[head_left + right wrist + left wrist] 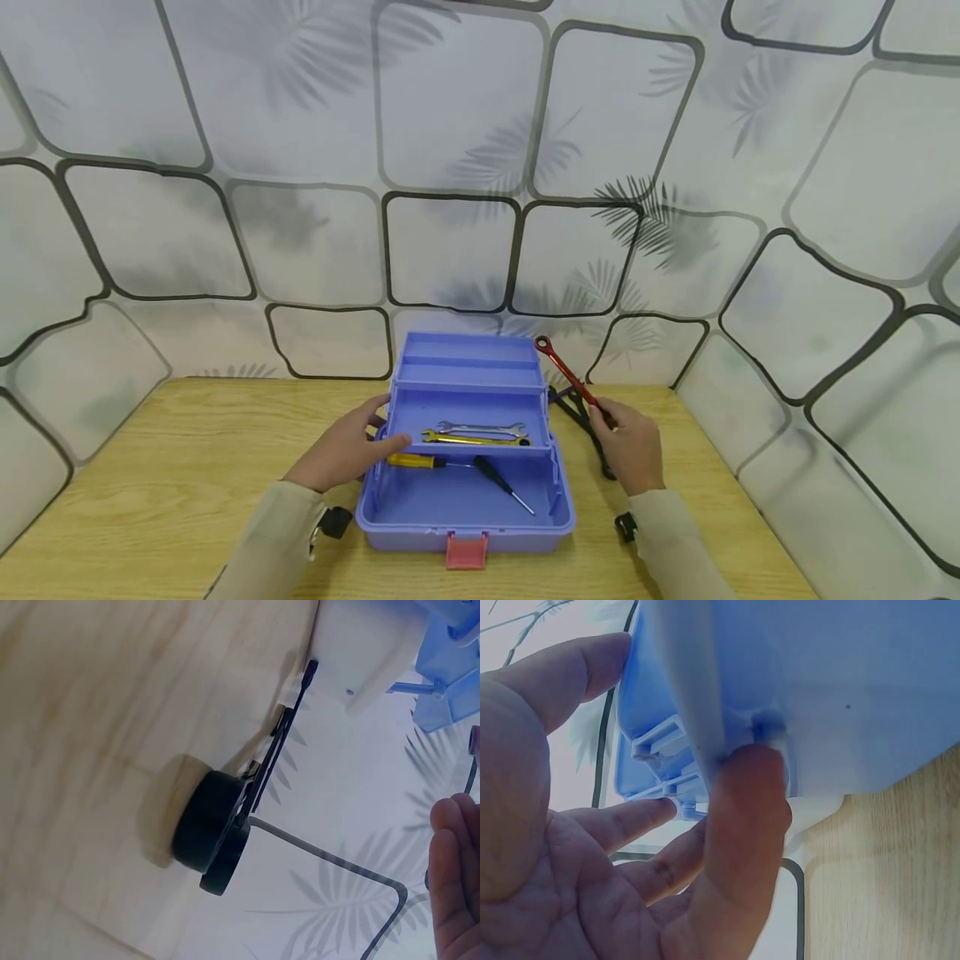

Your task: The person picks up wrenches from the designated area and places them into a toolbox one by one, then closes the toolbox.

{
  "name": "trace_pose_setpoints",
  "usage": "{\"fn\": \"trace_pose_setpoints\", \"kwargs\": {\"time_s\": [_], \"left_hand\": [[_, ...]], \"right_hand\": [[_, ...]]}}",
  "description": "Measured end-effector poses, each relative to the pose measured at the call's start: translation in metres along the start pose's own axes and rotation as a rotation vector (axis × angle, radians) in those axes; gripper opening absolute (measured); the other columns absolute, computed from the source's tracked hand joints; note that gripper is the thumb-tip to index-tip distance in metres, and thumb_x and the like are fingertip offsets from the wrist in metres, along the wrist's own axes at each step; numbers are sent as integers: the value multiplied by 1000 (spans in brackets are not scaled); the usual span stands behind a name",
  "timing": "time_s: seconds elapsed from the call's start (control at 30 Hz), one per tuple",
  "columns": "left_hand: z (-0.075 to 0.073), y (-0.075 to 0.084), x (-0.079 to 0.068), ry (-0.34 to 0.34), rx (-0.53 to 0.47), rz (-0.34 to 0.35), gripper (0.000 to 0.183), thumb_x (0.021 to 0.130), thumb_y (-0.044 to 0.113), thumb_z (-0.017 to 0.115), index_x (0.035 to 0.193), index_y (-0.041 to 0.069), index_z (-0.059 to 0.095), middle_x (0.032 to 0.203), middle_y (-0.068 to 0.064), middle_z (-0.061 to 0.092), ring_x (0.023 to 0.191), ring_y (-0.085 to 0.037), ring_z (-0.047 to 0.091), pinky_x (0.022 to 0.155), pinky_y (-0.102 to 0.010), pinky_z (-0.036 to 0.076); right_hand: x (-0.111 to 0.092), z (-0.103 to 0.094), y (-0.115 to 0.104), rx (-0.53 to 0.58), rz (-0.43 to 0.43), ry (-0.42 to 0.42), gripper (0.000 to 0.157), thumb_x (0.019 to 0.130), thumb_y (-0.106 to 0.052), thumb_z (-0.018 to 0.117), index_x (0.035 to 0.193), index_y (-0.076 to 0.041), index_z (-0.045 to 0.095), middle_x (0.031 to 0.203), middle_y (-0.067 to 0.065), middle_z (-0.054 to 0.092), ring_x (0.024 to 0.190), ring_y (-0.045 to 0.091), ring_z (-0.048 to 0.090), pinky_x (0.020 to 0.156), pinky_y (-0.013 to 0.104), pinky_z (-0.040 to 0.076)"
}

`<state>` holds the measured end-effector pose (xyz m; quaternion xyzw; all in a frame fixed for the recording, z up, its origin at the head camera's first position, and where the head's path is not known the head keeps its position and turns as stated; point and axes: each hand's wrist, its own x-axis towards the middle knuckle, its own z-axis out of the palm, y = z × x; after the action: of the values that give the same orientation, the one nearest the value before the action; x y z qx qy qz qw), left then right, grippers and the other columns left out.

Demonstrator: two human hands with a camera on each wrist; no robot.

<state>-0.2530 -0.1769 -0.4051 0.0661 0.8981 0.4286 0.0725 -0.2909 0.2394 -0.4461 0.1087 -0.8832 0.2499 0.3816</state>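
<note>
On the light wood-grain table (pixel 150 467), against a white wall covering (pixel 450 250) printed with dark rounded outlines and grey fern-like leaves, stands a violet-blue plastic toolbox (pixel 405 540) with its cantilever trays raised. A pink plastic latch (pixel 467 552) hangs at the centre of its front wall.

The left hand (pixel 341 450) is at the left side of the toolbox. Its fingers are spread wide; the thumb extends over the left end of the lower raised tray (pixel 450 408), and the other fingers lie along the outer side, next to the tray linkage.

The right hand (pixel 630 446) is narrowed around one end of a red metal wrench (pixel 566 372). The wrench is held to the right of the toolbox, tilted up and to the left, with its ring end near the right edge of the upper tray (pixel 468 372).

The lower raised tray carries a silver open-end wrench (pixel 480 429) and, in front of it, a yellow metal wrench (pixel 476 439). The bottom compartment contains a yellow-handled screwdriver (pixel 412 460) at the left and a black-handled screwdriver (pixel 491 473) lying diagonally, shaft toward the front right.

Beside the toolbox, on its right, rests a black tool (pixel 210 821); its exact type cannot be determined.
</note>
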Motion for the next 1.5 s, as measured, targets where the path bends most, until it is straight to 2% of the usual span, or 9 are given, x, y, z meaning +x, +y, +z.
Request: {"fn": "trace_pose_setpoints", "kwargs": {"time_s": [0.23, 0.37, 0.67, 0.83, 1.07, 1.27, 1.5], "left_hand": [[-1, 0, -1, -2, 5, 15, 91, 92, 48, 77, 161, 8, 34, 128, -18, 63, 95, -23, 67, 72, -39, 59], [-1, 1, -2, -3, 6, 21, 90, 92, 47, 77, 161, 8, 34, 128, -17, 63, 96, -23, 67, 74, -40, 59], [-2, 2, -2, -12, -10, 16, 89, 93, 46, 76, 162, 8, 33, 134, -19, 61, 98, -24, 67, 72, -39, 60], [-2, 2, -2, -9, 5, 16, 89, 93, 47, 76, 161, 8, 34, 135, -18, 61, 101, -25, 67, 75, -40, 60], [-2, 1, -4, -27, -36, 0, 88, 95, 43, 76, 162, 8, 31, 140, -19, 57, 101, -26, 67, 68, -39, 60], [-2, 1, -4, -21, -36, 1, 88, 94, 42, 76, 162, 8, 32, 139, -19, 58, 103, -26, 66, 70, -39, 60], [-1, 1, -3, -20, -41, 4, 87, 95, 42, 76, 162, 8, 32, 139, -19, 57, 104, -27, 66, 68, -38, 60]], "right_hand": [[0, 1, -3, 16, -123, 59, 12, 85, -4, 82, 97, -3, 82, 78, 6, 75, 64, 14, 65, 54, 31, 51], [0, 2, -4, 27, -168, 59, 13, 85, -5, 83, 98, -4, 82, 78, 5, 74, 63, 12, 64, 53, 28, 48], [-1, 3, -5, 28, -303, 44, 16, 82, -2, 83, 97, -3, 80, 84, 7, 76, 69, 17, 71, 58, 38, 58], [-1, 4, -5, 39, -329, 26, 15, 82, -2, 83, 96, -5, 80, 84, 5, 76, 70, 14, 70, 58, 35, 57], [-1, 4, -9, 73, -370, 10, 14, 82, -2, 82, 95, -7, 79, 79, 0, 71, 66, 8, 61, 55, 29, 52], [1, 2, -13, 90, -407, -6, 16, 81, 1, 82, 95, -5, 79, 78, -1, 70, 65, 6, 57, 54, 25, 48], [2, 0, -17, 133, -418, -65, 19, 81, -2, 83, 99, -8, 80, 83, -3, 73, 69, 7, 61, 58, 25, 51]]}}
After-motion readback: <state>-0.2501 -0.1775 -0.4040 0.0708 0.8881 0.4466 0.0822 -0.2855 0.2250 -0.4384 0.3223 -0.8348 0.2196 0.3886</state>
